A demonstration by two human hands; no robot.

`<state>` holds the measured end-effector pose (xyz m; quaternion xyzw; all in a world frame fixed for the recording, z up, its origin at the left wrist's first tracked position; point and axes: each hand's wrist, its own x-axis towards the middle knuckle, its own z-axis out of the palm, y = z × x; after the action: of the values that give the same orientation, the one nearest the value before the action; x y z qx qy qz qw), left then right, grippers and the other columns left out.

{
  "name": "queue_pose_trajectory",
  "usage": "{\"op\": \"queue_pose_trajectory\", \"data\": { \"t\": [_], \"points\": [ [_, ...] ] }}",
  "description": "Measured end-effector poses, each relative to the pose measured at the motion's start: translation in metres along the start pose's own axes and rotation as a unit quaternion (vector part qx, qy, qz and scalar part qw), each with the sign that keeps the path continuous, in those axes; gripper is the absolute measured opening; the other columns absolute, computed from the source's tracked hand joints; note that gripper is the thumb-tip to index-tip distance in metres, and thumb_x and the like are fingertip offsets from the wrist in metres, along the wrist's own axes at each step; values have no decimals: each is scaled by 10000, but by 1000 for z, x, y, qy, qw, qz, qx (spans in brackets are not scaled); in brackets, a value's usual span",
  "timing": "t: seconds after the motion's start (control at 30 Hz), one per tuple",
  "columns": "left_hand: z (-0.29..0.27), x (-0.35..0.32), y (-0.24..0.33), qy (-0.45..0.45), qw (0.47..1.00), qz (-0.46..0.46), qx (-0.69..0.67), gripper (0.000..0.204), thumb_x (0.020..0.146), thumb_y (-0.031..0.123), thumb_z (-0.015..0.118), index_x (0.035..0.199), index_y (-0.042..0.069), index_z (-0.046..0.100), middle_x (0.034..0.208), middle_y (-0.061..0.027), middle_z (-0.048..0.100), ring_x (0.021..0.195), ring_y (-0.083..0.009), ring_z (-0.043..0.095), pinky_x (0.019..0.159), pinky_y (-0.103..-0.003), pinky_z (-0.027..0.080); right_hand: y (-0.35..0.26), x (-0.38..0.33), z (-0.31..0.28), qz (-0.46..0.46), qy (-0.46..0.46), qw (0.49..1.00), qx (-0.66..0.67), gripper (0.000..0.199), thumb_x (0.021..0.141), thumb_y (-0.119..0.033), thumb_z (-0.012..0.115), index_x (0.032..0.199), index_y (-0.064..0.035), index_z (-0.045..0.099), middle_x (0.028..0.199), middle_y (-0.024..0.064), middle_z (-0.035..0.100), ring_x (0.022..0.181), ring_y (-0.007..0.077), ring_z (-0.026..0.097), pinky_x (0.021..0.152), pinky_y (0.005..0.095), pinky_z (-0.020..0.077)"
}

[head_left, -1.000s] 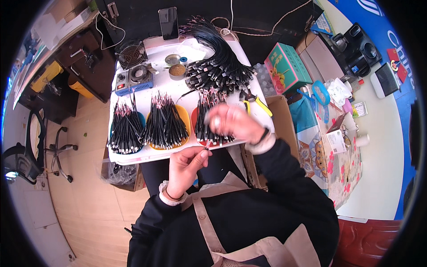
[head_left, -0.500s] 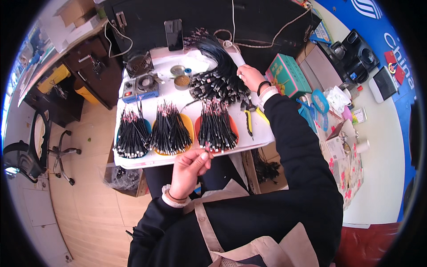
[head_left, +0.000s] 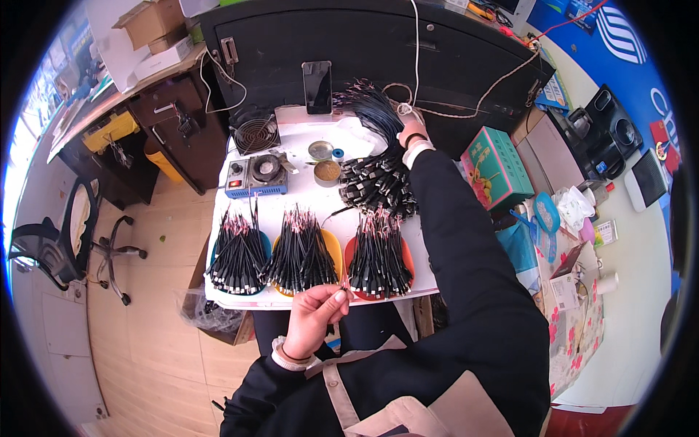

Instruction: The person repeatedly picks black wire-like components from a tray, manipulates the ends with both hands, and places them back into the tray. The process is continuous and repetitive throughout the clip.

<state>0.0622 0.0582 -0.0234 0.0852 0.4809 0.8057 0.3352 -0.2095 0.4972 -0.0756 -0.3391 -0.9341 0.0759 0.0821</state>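
Just in front of the table's near edge, my left hand is closed in a pinch on a small cable end, with thin pinkish wires showing above the fingertips. My right hand reaches to the far right of the table, beside a large bundle of black cables. Its fingers look curled, but what they hold is hidden. Short black cables with pale wire tips lie in three groups on a blue tray, a yellow tray and a red tray.
A blue heating unit, a small fan and a round tin stand on the white table. A phone leans at the back. Right of my arm is a green and pink box.
My right hand has moved farther back along the cable bundle. The pliers seen earlier are now behind my right arm. My left hand keeps its pinch; the whole view has shifted.
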Motion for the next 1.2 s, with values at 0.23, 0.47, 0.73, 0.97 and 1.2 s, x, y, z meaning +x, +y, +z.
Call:
{"op": "queue_pose_trajectory", "data": {
  "t": [0.23,0.47,0.73,0.97,1.2],
  "points": [
    [0,0,-2,-10,999,17,-26,151,973,93,569,966,-19,669,717,-5,599,535,-27,358,475,-188,250,29,-18,-51,37,-233,866,442,219,847,-219,716,766,-37,627,714,58,619,532,122,539,404,272,367],
    [13,-18,10,-34,996,76,-27,155,985,77,535,994,-23,653,737,-18,605,541,-37,368,481,-190,260,11,-72,-159,9,-227,743,629,221,928,-150,628,745,-64,538,623,3,511,445,61,398,353,204,266],
    [29,-26,53,-111,980,87,-141,168,1014,100,462,1049,6,596,1300,-193,571,1162,-319,594,975,-410,512,-18,-370,-180,-294,-181,685,642,104,933,-117,618,906,-36,558,754,-5,573,628,77,543,559,231,441],
    [27,-36,96,-77,981,169,-56,183,1016,118,479,993,-8,608,1295,-164,588,810,-159,640,664,-217,481,-29,-514,-95,-424,-146,779,437,144,870,-139,644,879,-39,541,789,120,560,737,328,585,644,394,468],
    [37,-82,58,31,967,251,-26,127,987,58,518,1047,-3,612,903,-132,685,528,-24,372,471,-170,302,-12,-478,-109,-332,-294,743,502,160,910,-114,644,1043,-34,603,906,34,631,830,135,621,736,282,496]
  ]
}}
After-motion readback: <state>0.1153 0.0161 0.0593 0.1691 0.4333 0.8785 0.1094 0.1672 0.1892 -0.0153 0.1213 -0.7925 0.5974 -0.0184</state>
